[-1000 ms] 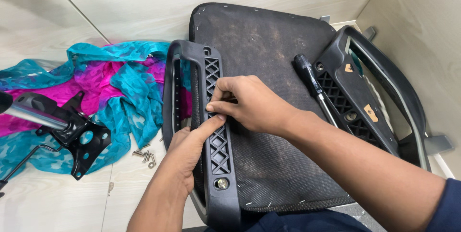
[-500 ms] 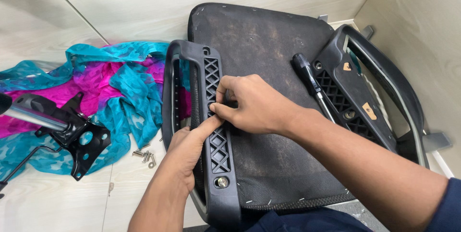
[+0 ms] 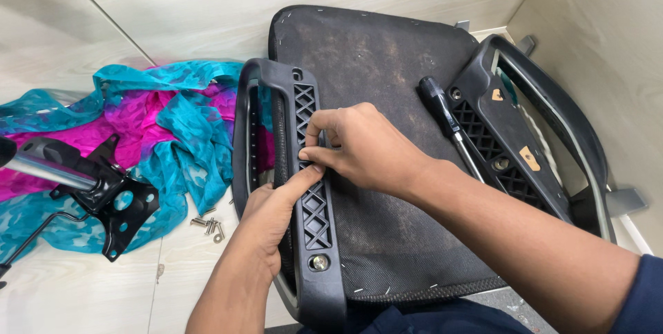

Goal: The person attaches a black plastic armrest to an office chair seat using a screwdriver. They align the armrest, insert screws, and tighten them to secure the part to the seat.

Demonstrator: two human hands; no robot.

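An upturned black office chair seat (image 3: 387, 58) lies before me, its fabric underside facing up. A black plastic armrest bracket (image 3: 311, 210) with a lattice pattern rests along the seat's left edge, a bolt head (image 3: 318, 262) near its lower end. My left hand (image 3: 266, 216) grips the bracket from the left, thumb pressed on the lattice. My right hand (image 3: 359, 147) pinches something small at the middle of the bracket; what it pinches is hidden by the fingers. A second armrest (image 3: 525, 134) sits along the seat's right edge.
A black-handled screwdriver (image 3: 449, 123) lies on the seat beside the right armrest. Several loose screws (image 3: 209, 225) lie on the tiled floor at the left. A metal chair mechanism plate with a gas cylinder (image 3: 90, 189) rests on a teal and pink cloth (image 3: 138, 127). Walls close in at the right.
My right hand's fingers have shifted slightly on the middle of the bracket. The left hand and the armrest stay where they were.
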